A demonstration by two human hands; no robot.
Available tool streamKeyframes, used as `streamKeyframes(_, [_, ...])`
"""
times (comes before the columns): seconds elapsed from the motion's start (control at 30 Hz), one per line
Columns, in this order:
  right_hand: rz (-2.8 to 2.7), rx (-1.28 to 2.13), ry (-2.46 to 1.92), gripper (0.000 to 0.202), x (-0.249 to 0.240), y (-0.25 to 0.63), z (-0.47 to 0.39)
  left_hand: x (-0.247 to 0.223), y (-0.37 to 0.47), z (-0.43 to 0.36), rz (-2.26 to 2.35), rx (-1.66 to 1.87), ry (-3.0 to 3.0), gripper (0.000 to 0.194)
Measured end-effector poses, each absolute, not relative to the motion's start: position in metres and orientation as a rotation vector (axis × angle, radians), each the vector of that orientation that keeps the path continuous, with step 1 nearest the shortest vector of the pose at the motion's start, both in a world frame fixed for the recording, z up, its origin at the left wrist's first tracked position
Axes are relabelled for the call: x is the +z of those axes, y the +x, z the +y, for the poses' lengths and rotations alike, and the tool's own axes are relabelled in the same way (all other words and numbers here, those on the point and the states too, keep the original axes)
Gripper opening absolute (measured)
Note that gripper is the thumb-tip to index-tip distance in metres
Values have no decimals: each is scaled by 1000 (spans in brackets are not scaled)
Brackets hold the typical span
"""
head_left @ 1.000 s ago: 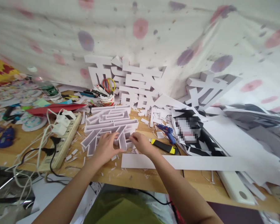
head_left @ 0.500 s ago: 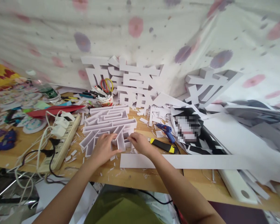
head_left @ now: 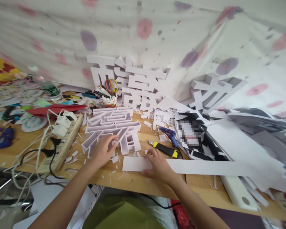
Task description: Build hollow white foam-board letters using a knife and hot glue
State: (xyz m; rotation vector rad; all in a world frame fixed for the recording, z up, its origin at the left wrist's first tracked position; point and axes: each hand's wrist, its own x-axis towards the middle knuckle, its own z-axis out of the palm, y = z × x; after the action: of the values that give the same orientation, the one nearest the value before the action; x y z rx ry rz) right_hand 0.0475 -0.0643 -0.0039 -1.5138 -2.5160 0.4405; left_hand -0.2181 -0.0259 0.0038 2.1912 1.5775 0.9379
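A white foam character with thin raised walls (head_left: pixel 114 125) lies on the wooden table. My left hand (head_left: pixel 103 149) is at its lower edge, thumb and index finger curved with a gap between them and nothing visible in it. Over the long white strip (head_left: pixel 205 167), near its left end, is my right hand (head_left: pixel 154 162), its fingers spread across the strip's width. The yellow and black cutter (head_left: pixel 165 149) lies just beyond my right hand. Behind the cutter is a blue glue gun (head_left: pixel 170 136).
A power strip with plugs and cables (head_left: pixel 62 143) lies on the left. Finished white characters (head_left: pixel 143 79) lean against the curtain behind a cup of pens and scissors (head_left: pixel 109 101). White sheets (head_left: pixel 240 140) pile up at the right, and scraps surround the foam character.
My right hand has left the foam character and moved right and nearer, onto the white strip, with its fingers now spread. My left hand has shifted slightly left.
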Motion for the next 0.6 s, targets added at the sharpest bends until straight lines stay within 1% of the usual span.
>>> streamKeyframes(0.13, [-2466,455,-1564,44,-13,44,-81,-3,-217,-27,1565,945,2233,24])
streamKeyframes(0.23, [-2452,475,-1470,44,-18,46,-88,-8,-218,-24,1610,943,2236,25])
streamKeyframes(0.27, [-2435,472,-1442,41,-21,50,-89,-9,-218,-22,1623,938,2242,26])
streamKeyframes(0.33, [-2353,421,-1449,28,-26,58,-85,-10,-218,-20,1636,931,2261,27])
streamKeyframes(0.4, [-2238,338,-1547,15,-30,66,-77,-10,-218,-18,1653,934,2274,28])
streamKeyframes(0.43, [-2195,309,-1619,14,-31,69,-72,-10,-217,-18,1661,933,2277,29])
streamKeyframes(0.5, [-2174,311,-1770,15,-30,71,-62,-10,-216,-18,1679,926,2278,30])
streamKeyframes(0.6, [-2245,446,-1892,26,-22,63,-52,-8,-215,-19,1682,923,2258,30])
